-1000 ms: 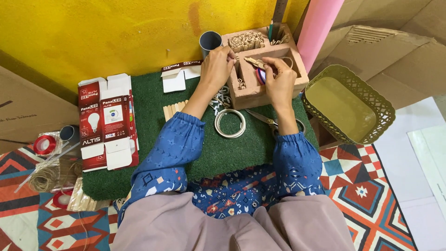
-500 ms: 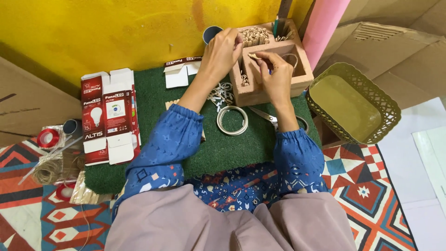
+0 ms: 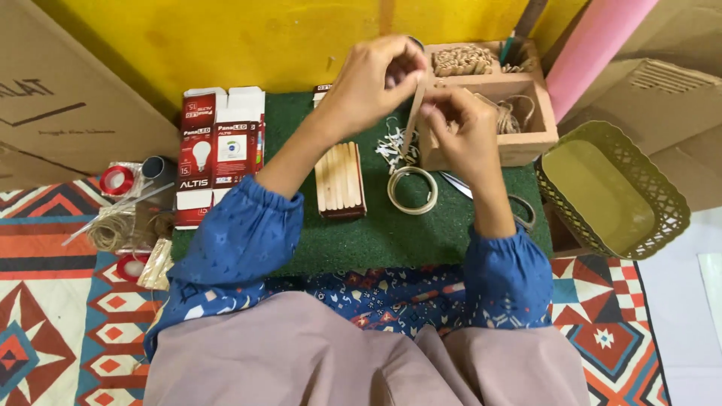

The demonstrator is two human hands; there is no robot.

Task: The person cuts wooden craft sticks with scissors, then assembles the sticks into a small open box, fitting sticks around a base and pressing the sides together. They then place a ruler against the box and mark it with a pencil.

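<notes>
both my hands are up over the green mat point(image 3: 391, 233), meeting just in front of the wooden box point(image 3: 526, 143). my left hand point(image 3: 372, 86) and my right hand point(image 3: 462, 131) share one flat wooden stick point(image 3: 412, 120): the left fingers pinch its upper end, the right fingers close narrowly around its lower part, so the stick hangs nearly upright between them. holding it at both ends keeps it steady and lifted clear of the mat, where i can look at it from above.

below my hands, on the mat, a stack of the same sticks point(image 3: 340, 179) lies flat and side by side, near my left forearm, easy to reach. just beside it to the right is a coil of pale rings point(image 3: 412, 189), and a little heap of white scraps point(image 3: 392, 143) sits between the stack and the box. the box has compartments; the far one holds small tan pieces point(image 3: 462, 59), the near one a tangle of twine point(image 3: 515, 113). something metal, maybe scissors point(image 3: 459, 184), pokes out under my right wrist; i cannot tell for sure.

to the left, off the mat's edge, flattened red and white cartons point(image 3: 218, 150) lie open, with red tape rolls point(image 3: 116, 180) and loose twine point(image 3: 113, 229) beyond them on the patterned rug. an olive lattice basket point(image 3: 654, 188) stands well apart on my right, tilted against the mat.
</notes>
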